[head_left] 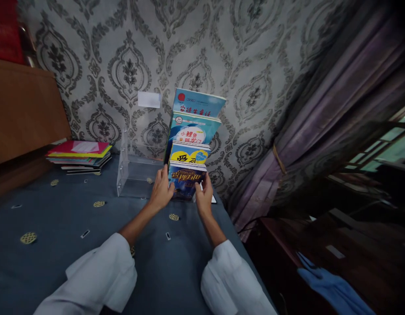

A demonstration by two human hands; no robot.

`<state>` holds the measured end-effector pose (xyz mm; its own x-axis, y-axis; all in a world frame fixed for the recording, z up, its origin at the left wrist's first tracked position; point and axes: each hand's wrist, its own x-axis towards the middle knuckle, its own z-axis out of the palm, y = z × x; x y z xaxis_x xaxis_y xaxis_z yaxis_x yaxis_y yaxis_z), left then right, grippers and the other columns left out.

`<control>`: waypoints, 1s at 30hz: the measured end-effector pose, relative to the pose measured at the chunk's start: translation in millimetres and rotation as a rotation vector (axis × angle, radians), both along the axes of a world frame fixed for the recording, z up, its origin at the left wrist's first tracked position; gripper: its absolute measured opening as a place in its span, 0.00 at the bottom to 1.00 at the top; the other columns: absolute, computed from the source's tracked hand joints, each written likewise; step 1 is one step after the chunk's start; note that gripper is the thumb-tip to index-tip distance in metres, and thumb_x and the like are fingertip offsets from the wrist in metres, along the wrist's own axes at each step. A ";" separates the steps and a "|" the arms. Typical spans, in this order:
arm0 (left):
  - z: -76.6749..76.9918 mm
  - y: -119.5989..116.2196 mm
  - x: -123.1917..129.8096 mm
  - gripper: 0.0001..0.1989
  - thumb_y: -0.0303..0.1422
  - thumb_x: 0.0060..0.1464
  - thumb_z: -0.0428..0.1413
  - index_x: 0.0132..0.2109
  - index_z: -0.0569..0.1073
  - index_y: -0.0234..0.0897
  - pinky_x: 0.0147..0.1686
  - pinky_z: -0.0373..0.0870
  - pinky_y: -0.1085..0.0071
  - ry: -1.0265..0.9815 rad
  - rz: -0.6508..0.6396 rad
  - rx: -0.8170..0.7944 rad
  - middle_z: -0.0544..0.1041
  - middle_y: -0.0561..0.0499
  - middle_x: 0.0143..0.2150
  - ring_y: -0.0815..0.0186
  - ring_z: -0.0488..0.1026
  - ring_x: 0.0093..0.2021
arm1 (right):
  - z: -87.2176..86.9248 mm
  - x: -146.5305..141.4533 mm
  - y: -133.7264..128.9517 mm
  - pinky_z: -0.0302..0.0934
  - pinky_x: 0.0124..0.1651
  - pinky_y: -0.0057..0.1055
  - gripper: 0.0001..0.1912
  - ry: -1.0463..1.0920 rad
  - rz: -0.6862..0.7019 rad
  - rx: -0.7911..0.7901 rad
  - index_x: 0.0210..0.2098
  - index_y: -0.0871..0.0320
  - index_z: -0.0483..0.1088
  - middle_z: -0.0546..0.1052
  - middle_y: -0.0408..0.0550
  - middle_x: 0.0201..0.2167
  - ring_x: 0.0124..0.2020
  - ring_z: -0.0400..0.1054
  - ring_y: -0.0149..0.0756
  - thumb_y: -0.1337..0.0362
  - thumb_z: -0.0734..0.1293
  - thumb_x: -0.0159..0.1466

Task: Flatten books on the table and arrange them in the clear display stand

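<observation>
A clear stepped rack [122, 164] stands against the wall, with books upright in tiers on its right side. The front dark blue book [185, 181] stands lowest, between my two hands. My left hand [161, 190] grips its left edge, thumb on the cover. At its right edge, my right hand [205, 192] holds it with the thumb in front. Behind it rise a yellow and blue book [189, 154], a teal book [196, 127] and, tallest, a blue book [199, 101]. The rack's left part holds no books.
A stack of thin books [80, 155] lies at the left on the dark blue tablecloth [123, 223]. A brown wooden box [25, 109] stands beyond it. Purple curtains [264, 188] hang at the right, above a dark cabinet with a blue cloth [332, 284].
</observation>
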<state>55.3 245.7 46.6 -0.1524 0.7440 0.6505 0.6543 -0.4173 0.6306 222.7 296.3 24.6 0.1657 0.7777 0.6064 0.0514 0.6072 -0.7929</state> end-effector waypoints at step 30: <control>-3.5 -56.8 -139.7 0.20 0.34 0.60 0.45 0.55 0.73 0.39 0.53 0.73 0.57 0.331 -0.014 -0.172 0.77 0.44 0.52 0.56 0.75 0.50 | -26.9 -37.9 -108.1 0.61 0.37 0.29 0.14 -0.414 0.340 -0.320 0.29 0.55 0.67 0.70 0.41 0.26 0.31 0.65 0.34 0.57 0.60 0.68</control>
<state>-84.5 189.0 43.1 0.0562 0.8472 0.5283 0.8293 -0.3343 0.4478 184.9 188.2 -2.3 -0.3219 0.8995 0.2954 0.2393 0.3792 -0.8938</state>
